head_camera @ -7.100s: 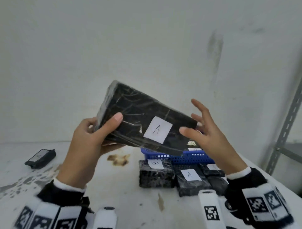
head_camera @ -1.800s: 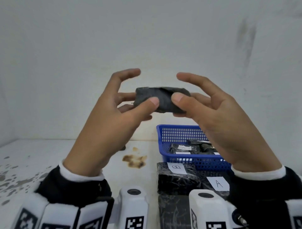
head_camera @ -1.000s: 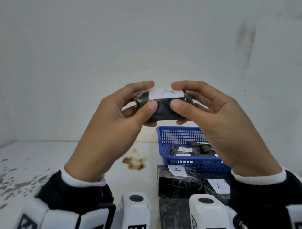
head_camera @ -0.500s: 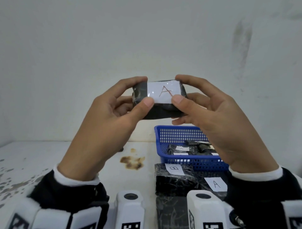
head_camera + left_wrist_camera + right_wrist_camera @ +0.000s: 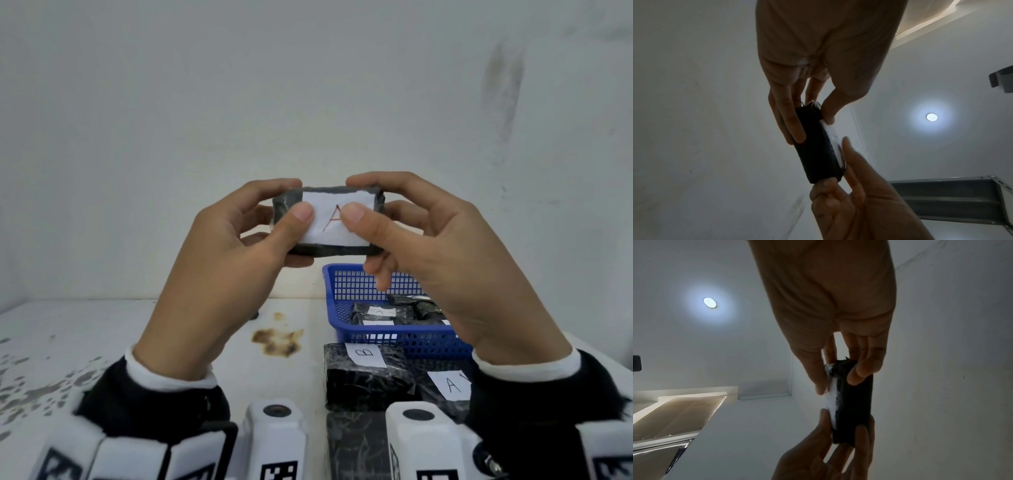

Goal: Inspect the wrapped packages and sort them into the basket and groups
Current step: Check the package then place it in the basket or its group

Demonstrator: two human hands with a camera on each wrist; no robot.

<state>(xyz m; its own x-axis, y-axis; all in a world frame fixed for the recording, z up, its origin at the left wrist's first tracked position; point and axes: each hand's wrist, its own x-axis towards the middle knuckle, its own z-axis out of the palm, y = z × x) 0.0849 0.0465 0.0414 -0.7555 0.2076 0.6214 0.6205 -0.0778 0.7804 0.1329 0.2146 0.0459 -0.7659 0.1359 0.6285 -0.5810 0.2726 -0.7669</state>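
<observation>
A small black wrapped package (image 5: 330,236) with a white label marked "A" is held up in front of the wall, label facing me. My left hand (image 5: 289,200) grips its left end and my right hand (image 5: 359,197) its right end, both thumbs pressing on the label. The left wrist view has the package (image 5: 816,154) edge-on between left fingers (image 5: 791,125) and the right hand (image 5: 849,203). The right wrist view gives the same package (image 5: 857,402). Below stands a blue basket (image 5: 342,284) holding several wrapped packages (image 5: 376,311).
On the white table (image 5: 102,342), in front of the basket, lie a black package labelled "B" (image 5: 366,380), one labelled "A" (image 5: 445,387) and another black package (image 5: 356,445) nearer me. A brown stain (image 5: 277,339) marks the table. A grey metal shelf (image 5: 951,194) stands at the right.
The small package has been turned in both hands so its "A" label now faces me, and both thumbs have moved onto the label. Earlier I held a large package labelled "A".
</observation>
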